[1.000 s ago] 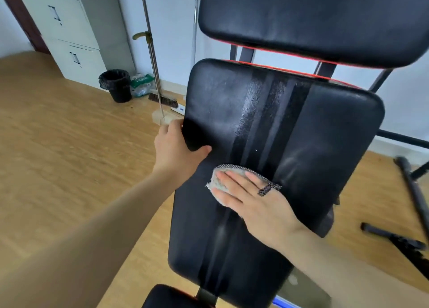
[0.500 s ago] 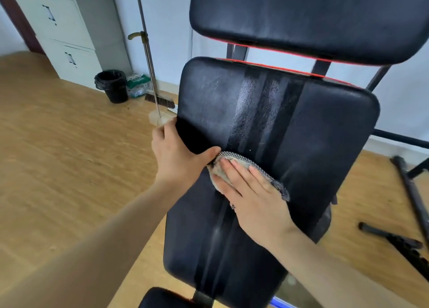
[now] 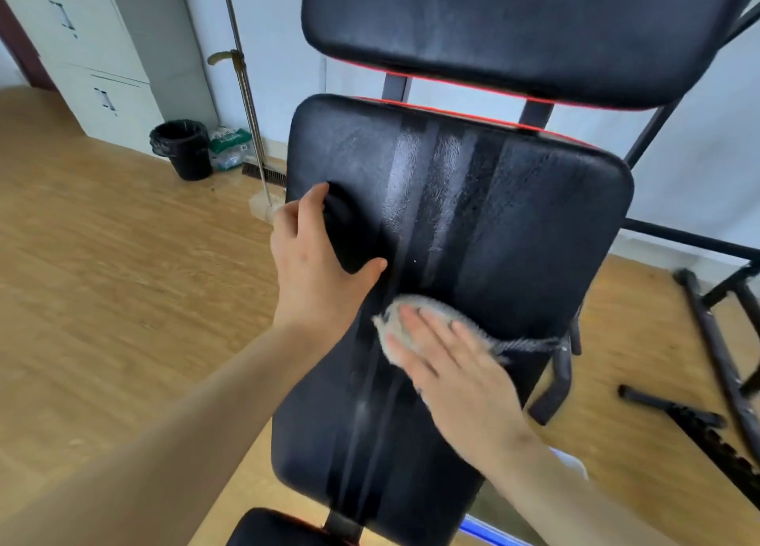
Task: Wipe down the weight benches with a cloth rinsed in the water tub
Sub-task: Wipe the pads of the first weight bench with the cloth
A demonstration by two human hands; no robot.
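1. Nearest, at the bottom edge, a small black seat pad (image 3: 279,531) sits just below the long back pad (image 3: 514,224).
2. The right hand (image 3: 448,364) lies flat on the cloth (image 3: 405,319), fingers straight and close together, palm pressing it onto the lower middle of the back pad.
3. The cloth is pale grey and bunched under the fingertips. Its dark knitted border trails off toward the pad's right edge.
4. Just up and left of the cloth, the left hand (image 3: 316,265) grips the pad's left edge. The thumb lies on the top face and the fingers curl round the side.
5. Shiny wet streaks run lengthwise down the middle of the back pad, and red trim lines its far edge.
6. Beyond it, 1 more black pad (image 3: 493,23) sits higher on dark metal posts.
7. To the right, black frame bars (image 3: 707,340) lie on the wooden floor (image 3: 103,278).
8. Far left, a black waste bin (image 3: 183,148) stands by the wall with a green-and-white packet (image 3: 228,146) just beside it. A broom handle (image 3: 242,93) rises near them, and a pale filing cabinet (image 3: 103,52) stands behind.
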